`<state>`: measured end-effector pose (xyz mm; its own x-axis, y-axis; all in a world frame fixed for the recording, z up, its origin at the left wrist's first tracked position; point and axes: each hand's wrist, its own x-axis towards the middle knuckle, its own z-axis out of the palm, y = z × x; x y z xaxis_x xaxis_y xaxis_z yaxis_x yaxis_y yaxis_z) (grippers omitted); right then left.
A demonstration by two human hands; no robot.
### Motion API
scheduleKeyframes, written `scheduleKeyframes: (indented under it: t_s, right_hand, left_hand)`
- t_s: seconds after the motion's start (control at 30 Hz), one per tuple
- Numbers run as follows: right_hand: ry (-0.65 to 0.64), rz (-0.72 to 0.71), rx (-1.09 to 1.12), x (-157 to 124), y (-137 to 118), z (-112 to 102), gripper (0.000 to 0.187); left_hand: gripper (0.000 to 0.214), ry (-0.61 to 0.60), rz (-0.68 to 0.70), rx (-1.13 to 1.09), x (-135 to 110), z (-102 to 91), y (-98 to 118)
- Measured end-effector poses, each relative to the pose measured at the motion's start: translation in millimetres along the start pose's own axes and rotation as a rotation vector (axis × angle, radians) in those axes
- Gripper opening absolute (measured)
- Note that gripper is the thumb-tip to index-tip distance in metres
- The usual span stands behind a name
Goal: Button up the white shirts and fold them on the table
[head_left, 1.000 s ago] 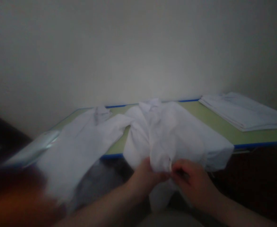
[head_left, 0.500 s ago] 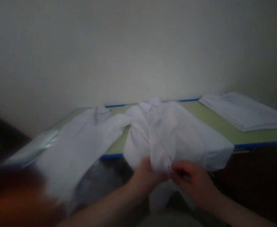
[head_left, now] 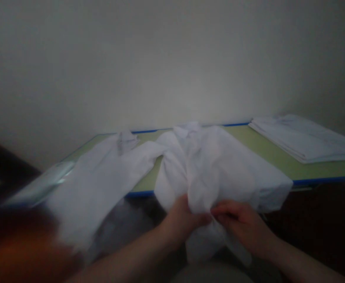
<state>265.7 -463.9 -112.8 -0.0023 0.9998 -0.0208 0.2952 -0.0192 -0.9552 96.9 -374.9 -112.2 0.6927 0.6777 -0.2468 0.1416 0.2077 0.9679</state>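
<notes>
A white shirt [head_left: 234, 169] lies crumpled over the middle of the table, its lower part hanging past the front edge towards me. My left hand [head_left: 184, 218] grips the hanging cloth from the left, the thumb pointing right and the other fingers hidden behind the fabric. Opposite it, my right hand [head_left: 240, 220] pinches the same cloth between thumb and fingertips. Both hands nearly meet along an edge of the shirt. Dim, blurred light hides any small detail between the fingertips.
The pale green table [head_left: 243, 137] has a blue edge and stands against a grey wall [head_left: 172, 59]. A folded white stack of cloth [head_left: 307, 139] lies at right. Another white garment [head_left: 101, 177] drapes off the left side, near a shiny clear plastic packet [head_left: 45, 182].
My right hand's fingertips have closed in on the cloth edge, and a dark gap there is gone. The hanging cloth below has shifted slightly right. The rest looks the same.
</notes>
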Motion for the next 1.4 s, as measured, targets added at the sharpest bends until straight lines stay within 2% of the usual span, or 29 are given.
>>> scheduleKeyframes:
  t_s: [0.13, 0.23, 0.43, 0.6, 0.7, 0.83, 1.0, 1.17, 1.3, 1.4]
  right_hand:
    - [0.026, 0.132, 0.074, 0, 6, 7, 0.018]
    - [0.103, 0.109, 0.032, 1, 7, 13, 0.013]
    - [0.255, -0.091, -0.285, 0, 0, 15, 0.006]
    - [0.277, -0.299, -0.581, -2, 9, 16, 0.006]
    - [0.274, -0.418, -0.666, -2, 15, 18, 0.01]
    - [0.264, -0.403, -0.622, -2, 14, 19, 0.009]
    - [0.287, -0.319, -0.527, -1, 9, 14, 0.007]
    - [0.288, -0.308, -0.501, -3, 9, 12, 0.004]
    - [0.32, -0.331, -0.464, -5, 7, 13, 0.01]
    - [0.333, -0.266, -0.402, -5, 3, 13, 0.015]
  left_hand:
    - [0.052, 0.022, -0.004, 0.027, 1, -0.9, -2]
    - [0.052, 0.009, 0.016, 0.02, 3, -0.1, -3]
    - [0.047, 0.037, 0.036, -0.061, 4, 5.2, -2]
    - [0.05, 0.143, 0.038, -0.033, 0, 12.0, -4]
    - [0.048, 0.164, 0.081, 0.023, -2, 15.2, -6]
    - [0.029, 0.163, 0.125, 0.069, -1, 15.5, -6]
    - [0.021, 0.172, 0.12, 0.114, 2, 12.1, -6]
    - [0.022, 0.17, 0.158, 0.146, 1, 11.4, -7]
    - [0.025, 0.174, 0.205, 0.154, 0, 11.7, -8]
    - [0.032, 0.168, 0.195, 0.132, 0, 11.7, -9]
